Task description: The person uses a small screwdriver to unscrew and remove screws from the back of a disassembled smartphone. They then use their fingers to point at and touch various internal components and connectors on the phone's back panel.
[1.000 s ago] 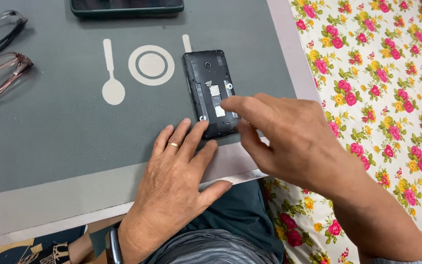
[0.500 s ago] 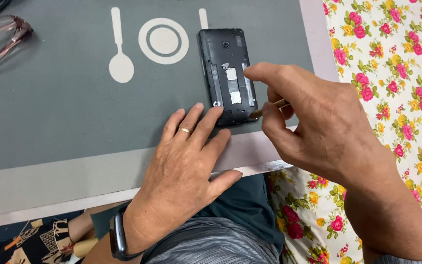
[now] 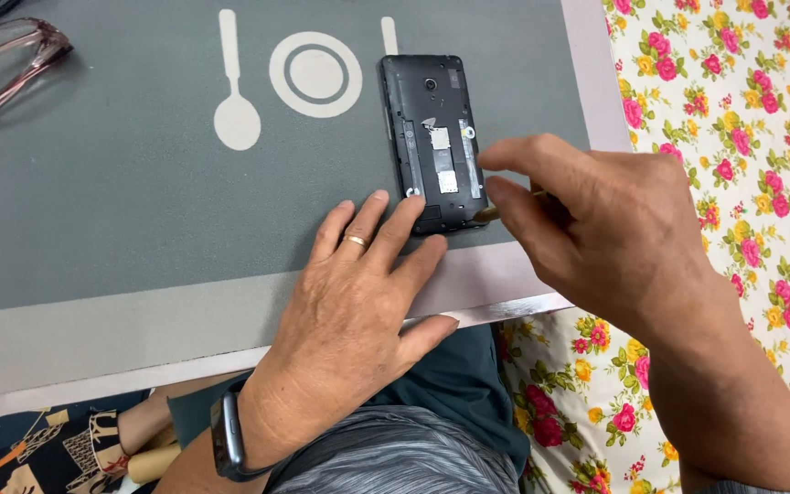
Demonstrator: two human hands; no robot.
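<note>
Pink-framed glasses (image 3: pixel 6 64), floral cloth (image 3: pixel 742 137)

Black phone (image 3: pixel 436 137), back cover off, laid flat on grey placemat (image 3: pixel 121 201). Lower edge pressed by left hand (image 3: pixel 358 311) fingertips. Thin tool pinched in right hand (image 3: pixel 596 229), tip at phone's lower right corner. Pink-framed glasses (image 3: pixel 2 64) at upper left. Floral cloth (image 3: pixel 742 119) on right.

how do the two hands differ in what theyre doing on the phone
The left hand lies flat, fingertips pressing the near end of the opened phone; the right hand is curled, pinching a thin tool at its lower right corner. The left wears a ring and wristband; the right shows neither. Both meet the phone on the grey mat.
</note>
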